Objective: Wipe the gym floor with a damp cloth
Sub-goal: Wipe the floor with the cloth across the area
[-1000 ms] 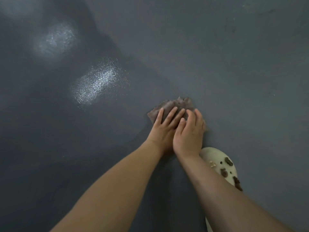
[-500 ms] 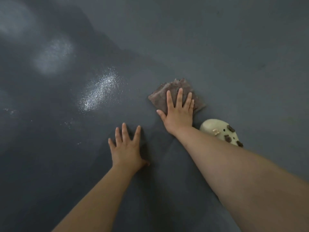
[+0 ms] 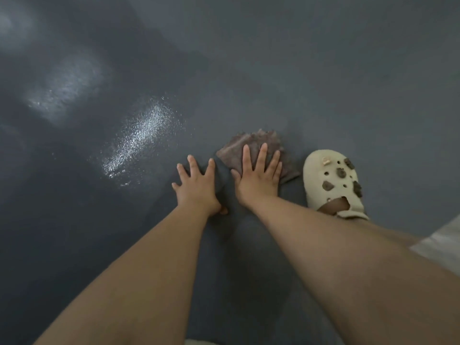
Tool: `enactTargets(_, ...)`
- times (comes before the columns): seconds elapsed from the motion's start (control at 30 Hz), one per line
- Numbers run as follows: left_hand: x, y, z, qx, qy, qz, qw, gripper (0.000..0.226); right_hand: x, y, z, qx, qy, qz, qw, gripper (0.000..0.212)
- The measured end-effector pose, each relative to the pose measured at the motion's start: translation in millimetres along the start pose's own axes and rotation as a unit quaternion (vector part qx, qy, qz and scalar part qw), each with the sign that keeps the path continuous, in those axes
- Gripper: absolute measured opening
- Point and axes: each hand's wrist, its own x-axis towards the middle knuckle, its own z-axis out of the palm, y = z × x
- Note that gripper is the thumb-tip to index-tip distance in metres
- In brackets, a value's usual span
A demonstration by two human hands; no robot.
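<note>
The right hand lies flat on the brown cloth, fingers straight and spread, palm pressing it against the dark grey gym floor; nothing is curled or pinched, which suits pushing a rag across a surface rather than lifting it. The cloth sits crumpled under and ahead of the fingers, its ragged edge sticking out beyond the fingertips and toward the cream clog just beside it on the right. The left hand is planted on bare floor just left of the cloth, fingers splayed and straight, holding nothing; it most likely serves as a prop that takes body weight while the other arm works. Whether its fingertips touch the cloth's edge is hard to tell in the dim light. To the left, a glistening wet patch and a darker sheen mark floor that looks already dampened, while the floor to the upper right appears matte and drier, so the wiping seems partway done
</note>
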Motion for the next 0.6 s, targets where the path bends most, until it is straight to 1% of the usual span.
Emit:
enactTargets(0.1,1.2,-1.6,-0.7,-0.004,-0.001,0.001,1.000,0.124,20.1,7.8,-14.4,-0.024,-0.008,-0.016,1.000,0.065)
enactTargets(0.33,4.2,-1.7,-1.1,-0.017,-0.007,-0.001,1.000,0.124,70.2,9.0,-44.9,-0.025,0.009,0.005,1.000,0.063)
enactTargets(0.47,1.8,-1.8,-2.4,-0.017,-0.006,0.002,1.000,0.124,56.5,7.1,-34.4,-0.008,0.036,0.028,0.999,0.061)
enactTargets(0.6,0.4,-1.6,-3.2,-0.012,-0.005,0.005,1.000,0.125,15.1,11.4,-6.6,0.026,0.085,0.071,0.993,0.063)
